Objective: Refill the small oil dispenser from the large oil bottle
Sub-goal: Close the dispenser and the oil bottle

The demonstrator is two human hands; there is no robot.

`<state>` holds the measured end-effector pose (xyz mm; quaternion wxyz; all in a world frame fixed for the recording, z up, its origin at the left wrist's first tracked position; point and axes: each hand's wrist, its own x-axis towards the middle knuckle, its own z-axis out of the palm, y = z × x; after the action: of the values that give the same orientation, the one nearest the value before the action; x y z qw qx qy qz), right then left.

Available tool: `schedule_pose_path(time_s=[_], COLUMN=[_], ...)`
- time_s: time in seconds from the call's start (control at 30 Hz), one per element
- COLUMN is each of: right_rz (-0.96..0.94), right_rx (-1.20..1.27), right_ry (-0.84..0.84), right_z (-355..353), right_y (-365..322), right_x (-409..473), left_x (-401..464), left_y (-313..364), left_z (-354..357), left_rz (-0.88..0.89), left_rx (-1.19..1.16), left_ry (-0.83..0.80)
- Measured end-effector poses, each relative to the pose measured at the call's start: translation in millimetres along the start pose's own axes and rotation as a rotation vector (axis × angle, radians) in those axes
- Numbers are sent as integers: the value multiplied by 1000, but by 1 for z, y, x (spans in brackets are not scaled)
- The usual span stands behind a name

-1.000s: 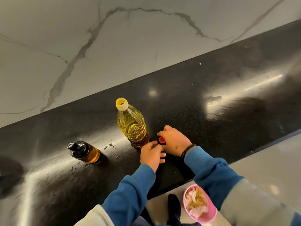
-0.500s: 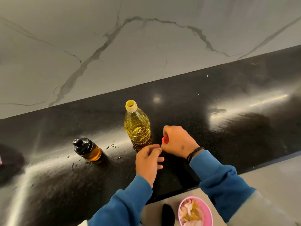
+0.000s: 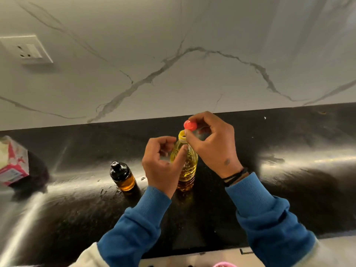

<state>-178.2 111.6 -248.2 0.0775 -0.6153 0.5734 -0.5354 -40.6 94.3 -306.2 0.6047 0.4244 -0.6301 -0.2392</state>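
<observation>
Right fingers: the right hand (image 3: pixel 213 145) pinches the red cap (image 3: pixel 190 125) between thumb and fingertips, just above the yellow neck of the large oil bottle (image 3: pixel 185 166), in the middle of the frame.
Left fingers: the left hand (image 3: pixel 161 164) is curled around the upper body of the large oil bottle; the thumb lies on its front, and the other fingers seem to wrap behind it.
What changed: one second ago both hands were low on the desk (image 3: pixel 289 180) beside the bottle, with the cap near its foot. Now the cap is lifted to the open mouth and the left hand has come up to the bottle.
Meaning for the task: I judge the cap is being put back on, so the pouring seems finished and the closing step is in hand. The cap is not yet seated.
Small oil dispenser: the small oil dispenser (image 3: pixel 122 177) stands upright just left of the bottle, black top on, amber oil in its lower part.
Around: oil drops lie on the desk near the dispenser. A pink and white carton (image 3: pixel 12 160) is at the left edge. A wall socket (image 3: pixel 26 49) is in the upper left.
In the way: nothing stands between cap and mouth; the oily desk could let the bottle slip.
</observation>
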Motion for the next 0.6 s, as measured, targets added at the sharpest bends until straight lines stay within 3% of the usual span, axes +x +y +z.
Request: schedule_pose_path(time_s=[0.27, 0.6], right_rz=[15, -55], right_rx=[-90, -55], right_ry=[-125, -177], right_z=[10, 1], right_y=[5, 13], right_x=[0, 3], left_x=[23, 17], left_y=[-24, -30], left_z=[21, 29], left_rz=[43, 12], left_rx=[199, 79], left_ry=[-123, -101])
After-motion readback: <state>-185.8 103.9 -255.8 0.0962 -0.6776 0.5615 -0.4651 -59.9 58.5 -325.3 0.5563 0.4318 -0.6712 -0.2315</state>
